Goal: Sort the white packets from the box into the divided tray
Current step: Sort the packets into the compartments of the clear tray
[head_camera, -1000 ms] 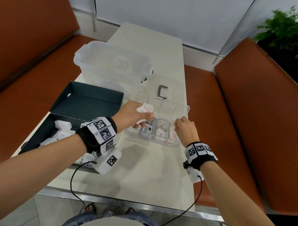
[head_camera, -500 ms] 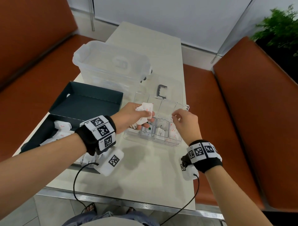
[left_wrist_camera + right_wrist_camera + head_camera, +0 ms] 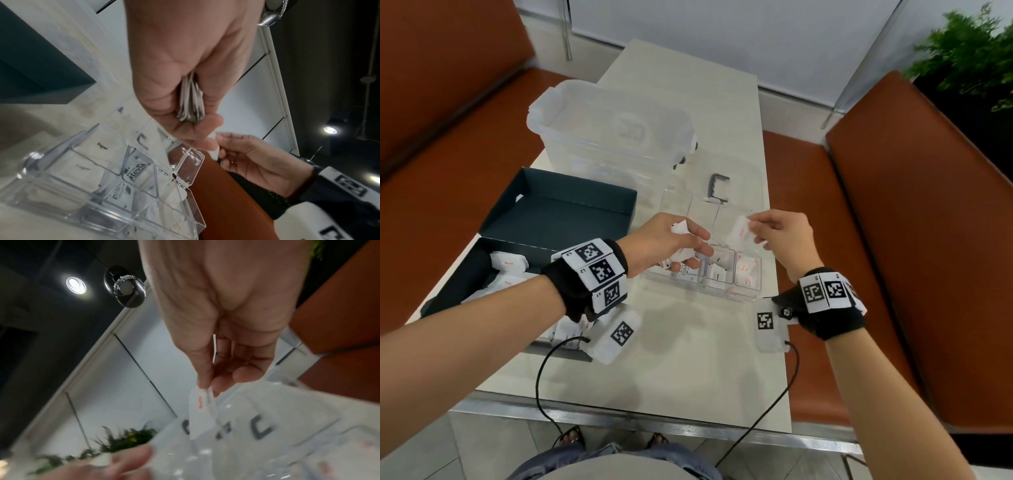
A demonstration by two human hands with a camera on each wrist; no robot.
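Note:
My left hand (image 3: 681, 243) hovers over the left end of the clear divided tray (image 3: 690, 287) and grips a stack of white packets (image 3: 191, 100). To its right, my right hand (image 3: 779, 229) pinches a single white packet (image 3: 739, 231) with red print, seen also as the packet (image 3: 202, 408) in the right wrist view, above the tray's right half. The tray's near compartments hold white packets (image 3: 747, 272), some marked Sugar (image 3: 101, 146) and Stevia (image 3: 136, 170). The dark box (image 3: 462, 274) at the left holds more white packets (image 3: 508, 263).
A large clear plastic tub (image 3: 613, 133) stands behind the box, and the box's dark lid (image 3: 565, 212) lies open. A grey clip (image 3: 717, 186) lies behind the tray. Orange benches (image 3: 893, 240) flank the table (image 3: 671, 359). Cables trail from both wrists.
My right hand rose from the tray's right end, moved toward the left hand and now pinches one packet. My left hand stayed over the tray with its stack.

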